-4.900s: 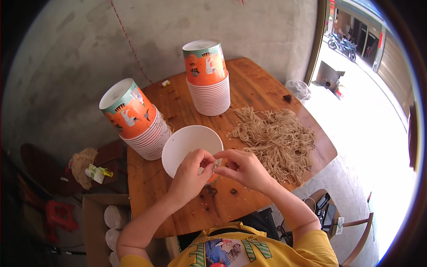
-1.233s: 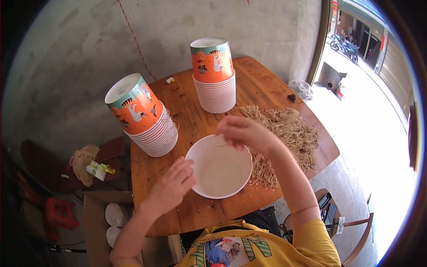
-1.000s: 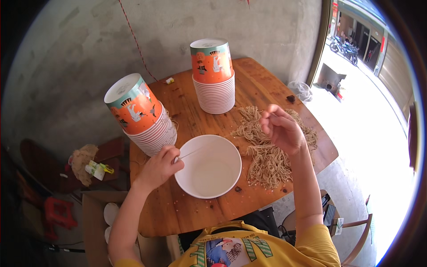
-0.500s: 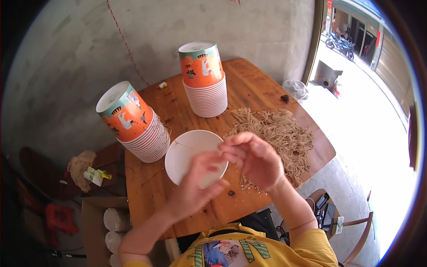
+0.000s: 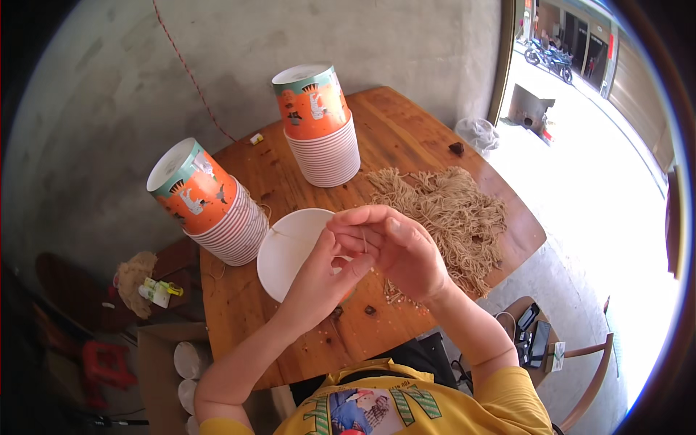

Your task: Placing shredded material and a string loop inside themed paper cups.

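Note:
In front of me both hands meet over the right side of a white paper bucket (image 5: 279, 261), its round mouth facing up and a thin strand across its far rim. My left hand (image 5: 322, 275) is closed, thumb and fingers pinched by a short beige string (image 5: 365, 239). My right hand (image 5: 409, 250) is cupped with the palm toward the left one, fingers stretched out and touching the left fingertips. Close to the right hand lies a loose pile of beige strings (image 5: 453, 217). The hands hide the bucket's right part.
Two stacks of upturned orange-and-green paper buckets, a left stack (image 5: 210, 206) that leans and a far stack (image 5: 315, 123), stand on the wooden table (image 5: 402, 130). A cardboard box (image 5: 163, 384) with white round things sits low left. A chair (image 5: 598, 377) is at right.
My hands have come together, the left one moving up against the right, and the string now shows between them. The view has shifted slightly.

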Demonstrator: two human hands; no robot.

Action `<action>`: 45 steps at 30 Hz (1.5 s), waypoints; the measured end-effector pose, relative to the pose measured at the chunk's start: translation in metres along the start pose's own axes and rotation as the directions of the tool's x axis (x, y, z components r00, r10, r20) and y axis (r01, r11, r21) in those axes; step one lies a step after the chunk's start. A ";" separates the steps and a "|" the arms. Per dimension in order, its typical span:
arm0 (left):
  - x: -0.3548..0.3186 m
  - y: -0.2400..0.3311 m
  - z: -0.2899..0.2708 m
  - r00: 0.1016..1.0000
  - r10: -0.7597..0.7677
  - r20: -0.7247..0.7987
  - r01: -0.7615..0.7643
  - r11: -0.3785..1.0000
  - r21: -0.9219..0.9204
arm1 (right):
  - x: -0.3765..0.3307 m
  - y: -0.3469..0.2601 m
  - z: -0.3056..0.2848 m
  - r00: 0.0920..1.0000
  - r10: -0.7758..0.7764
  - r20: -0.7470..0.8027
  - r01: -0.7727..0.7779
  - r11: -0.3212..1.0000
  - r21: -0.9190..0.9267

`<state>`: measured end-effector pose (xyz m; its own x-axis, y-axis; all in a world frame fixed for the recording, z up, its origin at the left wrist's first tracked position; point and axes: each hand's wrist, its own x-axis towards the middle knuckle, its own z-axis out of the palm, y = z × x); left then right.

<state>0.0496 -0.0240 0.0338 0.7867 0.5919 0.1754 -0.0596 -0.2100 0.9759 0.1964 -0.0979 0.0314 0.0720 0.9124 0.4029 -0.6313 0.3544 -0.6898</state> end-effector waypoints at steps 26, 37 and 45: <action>-0.001 0.009 -0.017 0.913 0.229 0.338 -0.404 0.399 0.823 | -0.039 0.016 -0.026 0.972 -0.040 -0.231 -0.159 0.615 -0.773; -0.043 -0.011 -0.030 0.992 -0.082 0.097 0.004 0.784 0.621 | -0.068 0.062 -0.010 0.944 -0.214 -0.251 -0.165 0.353 -0.921; -0.038 -0.007 -0.025 0.989 -0.116 0.091 0.025 0.740 0.672 | -0.075 0.073 -0.014 0.898 -0.409 -0.161 -0.054 0.261 -0.964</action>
<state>0.0046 -0.0253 0.0234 0.8408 0.5391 0.0486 0.3885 -0.6635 0.6394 0.1559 -0.1373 -0.0575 0.4473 0.7073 0.5475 0.5757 0.2407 -0.7814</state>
